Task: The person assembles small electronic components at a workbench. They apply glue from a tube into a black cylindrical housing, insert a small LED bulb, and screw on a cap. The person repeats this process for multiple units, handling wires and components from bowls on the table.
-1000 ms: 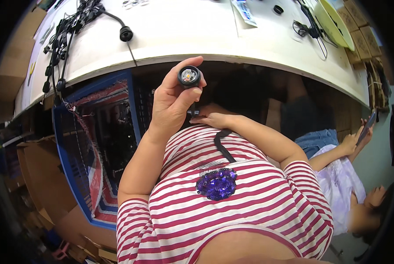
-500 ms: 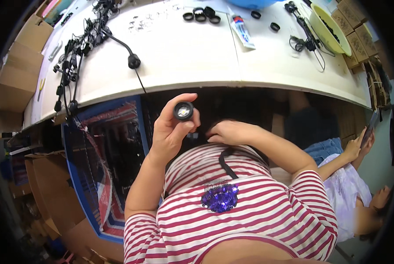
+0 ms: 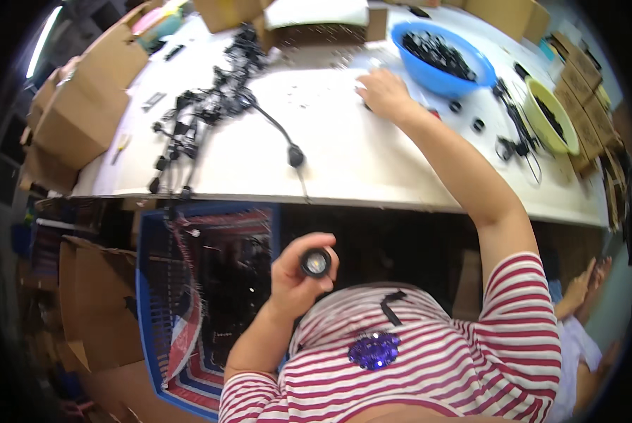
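Note:
My left hand (image 3: 298,278), in front of my belly, has its fingers wrapped round a black flashlight (image 3: 316,263). The flashlight's round end faces up and shows a yellowish LED behind a clear lens; the palm hides most of its body. My right arm stretches out over the white table. Its hand (image 3: 386,95) is lowered palm down at the far side, just left of a blue basin (image 3: 443,77). A dark bit shows under the fingers, where black rings lay; the fingertips are blurred and partly hidden. Two loose black rings (image 3: 478,125) lie right of my forearm.
Tangled black cables (image 3: 217,106) with sockets lie on the left of the table (image 3: 224,169). Right stands a yellow basin (image 3: 568,137) of small black parts beside stacked cartons (image 3: 584,106). A blue crate (image 3: 146,303) sits below the table. Another person's hand (image 3: 580,289) shows at right.
My right hand has gone from my belly out to the far part of the table, over the black rings. The left keeps hold of the flashlight. The view has tilted up, showing the blue basin.

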Demonstrator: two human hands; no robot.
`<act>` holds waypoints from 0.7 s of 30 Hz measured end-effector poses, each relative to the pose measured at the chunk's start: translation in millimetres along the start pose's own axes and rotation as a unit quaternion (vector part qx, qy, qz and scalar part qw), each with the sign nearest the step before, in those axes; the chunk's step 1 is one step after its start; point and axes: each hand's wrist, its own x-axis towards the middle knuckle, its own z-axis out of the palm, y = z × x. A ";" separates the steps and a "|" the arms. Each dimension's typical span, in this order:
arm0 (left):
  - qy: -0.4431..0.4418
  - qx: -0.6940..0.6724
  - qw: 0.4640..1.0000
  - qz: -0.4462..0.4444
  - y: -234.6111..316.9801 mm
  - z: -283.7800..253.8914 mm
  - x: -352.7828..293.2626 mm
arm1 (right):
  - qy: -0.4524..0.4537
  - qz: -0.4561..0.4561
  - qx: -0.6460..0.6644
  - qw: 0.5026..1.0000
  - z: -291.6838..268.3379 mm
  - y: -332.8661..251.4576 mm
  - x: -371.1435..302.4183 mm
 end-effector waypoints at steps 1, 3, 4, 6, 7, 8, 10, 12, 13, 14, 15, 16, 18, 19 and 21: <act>0.001 -0.019 1.000 0.004 2.9 -5.1 -3.3 | -0.030 -0.003 -0.019 0.999 7.1 0.8 4.7; -0.001 -0.052 0.999 -0.013 6.1 -6.9 -5.4 | -0.069 0.017 -0.038 0.997 5.1 7.7 8.4; -0.012 -0.041 0.999 -0.020 7.0 -10.5 -4.3 | -0.075 0.029 -0.036 0.996 2.2 8.0 12.0; -0.028 0.024 0.999 -0.026 4.4 -11.6 -1.5 | -0.078 0.043 -0.026 0.996 1.1 9.7 9.7; -0.037 0.040 0.998 -0.038 2.6 -13.6 4.3 | -0.066 0.046 -0.018 0.997 -0.7 13.7 12.1; -0.046 0.051 0.996 -0.058 -1.1 -13.3 8.2 | -0.062 0.054 -0.009 0.997 -1.7 17.9 4.7; 0.002 0.034 0.994 -0.106 -8.6 -9.3 8.4 | -0.047 0.043 0.066 0.996 -22.5 0.7 -9.8; 0.022 0.041 0.991 -0.128 -16.2 -11.4 5.1 | -0.119 0.065 0.239 0.961 -45.9 -14.3 -28.7; 0.026 0.021 0.993 -0.117 -21.0 -10.6 2.5 | -0.200 0.087 0.305 0.927 -56.0 -20.7 -40.1; 0.022 -0.002 0.994 -0.104 -28.3 -9.9 2.8 | -0.270 0.115 0.365 0.884 -63.0 -21.5 -54.3; 0.005 -0.025 0.994 -0.106 -38.1 -11.6 3.3 | -0.295 0.140 0.396 0.858 -65.7 -20.8 -70.2; -0.003 -0.024 0.992 -0.126 -45.5 -11.0 5.0 | -0.319 0.163 0.427 0.830 -67.4 -20.0 -84.1; -0.011 -0.006 0.992 -0.130 -52.3 -3.5 13.1 | -0.264 0.139 0.354 0.886 -74.9 -23.2 -96.5; -0.015 0.002 0.990 -0.137 -56.3 -1.2 12.9 | -0.215 0.116 0.307 0.920 -73.8 -24.9 -104.3; -0.015 0.001 0.988 -0.155 -59.8 4.0 17.5 | -0.145 0.081 0.241 0.956 -72.6 -29.4 -113.4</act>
